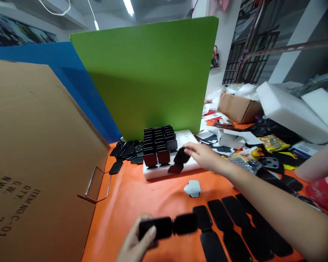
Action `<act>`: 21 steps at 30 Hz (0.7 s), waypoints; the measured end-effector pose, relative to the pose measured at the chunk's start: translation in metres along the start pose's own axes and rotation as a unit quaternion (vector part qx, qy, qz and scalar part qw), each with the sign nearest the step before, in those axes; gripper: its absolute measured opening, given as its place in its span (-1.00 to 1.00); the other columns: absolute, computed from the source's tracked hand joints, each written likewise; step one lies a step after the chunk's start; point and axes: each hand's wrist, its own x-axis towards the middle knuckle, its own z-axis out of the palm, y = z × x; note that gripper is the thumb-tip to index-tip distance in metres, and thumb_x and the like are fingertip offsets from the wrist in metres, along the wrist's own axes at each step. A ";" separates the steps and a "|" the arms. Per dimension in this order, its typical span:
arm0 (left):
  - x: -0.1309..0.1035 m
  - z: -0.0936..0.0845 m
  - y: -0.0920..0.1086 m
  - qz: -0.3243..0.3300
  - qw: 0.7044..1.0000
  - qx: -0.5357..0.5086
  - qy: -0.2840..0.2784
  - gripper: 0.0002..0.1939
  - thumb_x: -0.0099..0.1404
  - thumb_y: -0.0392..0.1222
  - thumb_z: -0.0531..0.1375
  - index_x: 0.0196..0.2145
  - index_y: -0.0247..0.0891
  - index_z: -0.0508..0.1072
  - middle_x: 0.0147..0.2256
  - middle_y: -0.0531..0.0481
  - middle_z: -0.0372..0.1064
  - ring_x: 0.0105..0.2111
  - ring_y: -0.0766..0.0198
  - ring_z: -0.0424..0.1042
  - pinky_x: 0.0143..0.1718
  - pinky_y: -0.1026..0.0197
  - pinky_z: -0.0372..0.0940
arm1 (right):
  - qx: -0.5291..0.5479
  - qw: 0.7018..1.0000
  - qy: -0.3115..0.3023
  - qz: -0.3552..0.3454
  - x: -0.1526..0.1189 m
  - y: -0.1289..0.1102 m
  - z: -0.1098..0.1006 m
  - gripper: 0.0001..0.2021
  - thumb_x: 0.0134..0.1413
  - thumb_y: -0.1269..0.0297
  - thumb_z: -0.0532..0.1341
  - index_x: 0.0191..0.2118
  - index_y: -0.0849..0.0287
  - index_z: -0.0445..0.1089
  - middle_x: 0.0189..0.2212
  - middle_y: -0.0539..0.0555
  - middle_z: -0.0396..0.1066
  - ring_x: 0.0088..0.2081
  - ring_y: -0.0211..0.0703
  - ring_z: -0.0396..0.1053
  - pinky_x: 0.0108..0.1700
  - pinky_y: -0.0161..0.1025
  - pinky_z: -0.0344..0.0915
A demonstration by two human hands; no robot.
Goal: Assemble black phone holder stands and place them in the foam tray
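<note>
Near the front edge my left hand (pixel 140 238) grips a black two-part piece (pixel 164 226), thumb on top, its narrow middle pointing right. My right hand (pixel 198 153) is raised by the white foam block (pixel 186 136) and pinches a second black two-part piece (pixel 181 156), which hangs down and is slightly blurred. Rows of black pieces (pixel 156 145) stand upright on the block, left of my right hand. More black two-part pieces (pixel 220 214) lie side by side on the orange table (pixel 131 200), under and beside my right forearm. A small white object (pixel 192 188) sits between my hands.
A large cardboard box (pixel 38 145) stands at left with a metal wire frame (pixel 95 185) beside it. Green (pixel 153 72) and blue boards rise behind. Loose black pieces (pixel 128 150) lie left of the foam. Bags, boxes, foam and a red container (pixel 324 193) crowd the right.
</note>
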 end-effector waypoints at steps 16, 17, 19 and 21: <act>0.122 0.018 0.174 0.341 0.818 0.449 0.112 -0.81 0.23 -0.19 0.04 -0.19 -0.19 0.34 -0.30 0.03 0.41 -0.32 0.19 0.41 -0.37 0.24 0.24 | -0.150 0.988 -0.008 -0.041 0.093 0.032 0.013 -0.77 0.15 0.21 0.00 -0.27 0.08 0.38 -0.28 0.05 0.43 -0.28 -0.15 0.30 -0.32 -0.32 0.05; 0.127 0.020 0.177 0.342 0.811 0.462 0.109 -0.80 0.23 -0.19 0.04 -0.18 -0.19 0.33 -0.29 0.03 0.41 -0.31 0.19 0.41 -0.36 0.25 0.24 | -0.147 0.988 -0.017 -0.038 0.094 0.034 0.014 -0.78 0.14 0.22 0.01 -0.27 0.08 0.39 -0.29 0.04 0.44 -0.30 -0.16 0.30 -0.34 -0.33 0.05; 0.135 0.026 0.182 0.340 0.790 0.501 0.100 -0.80 0.25 -0.18 0.02 -0.17 -0.19 0.30 -0.28 0.05 0.41 -0.31 0.20 0.41 -0.38 0.27 0.22 | -0.138 0.989 -0.039 -0.029 0.096 0.040 0.020 -0.80 0.11 0.23 0.04 -0.30 0.08 0.40 -0.33 0.02 0.45 -0.34 -0.19 0.32 -0.37 -0.35 0.06; 0.143 0.033 0.183 0.334 0.762 0.548 0.086 -0.82 0.25 -0.19 0.02 -0.18 -0.17 0.29 -0.29 0.06 0.40 -0.32 0.22 0.40 -0.41 0.29 0.20 | -0.127 0.990 -0.059 -0.016 0.099 0.045 0.027 -0.82 0.08 0.26 0.07 -0.31 0.08 0.42 -0.37 -0.01 0.47 -0.39 -0.21 0.33 -0.40 -0.36 0.07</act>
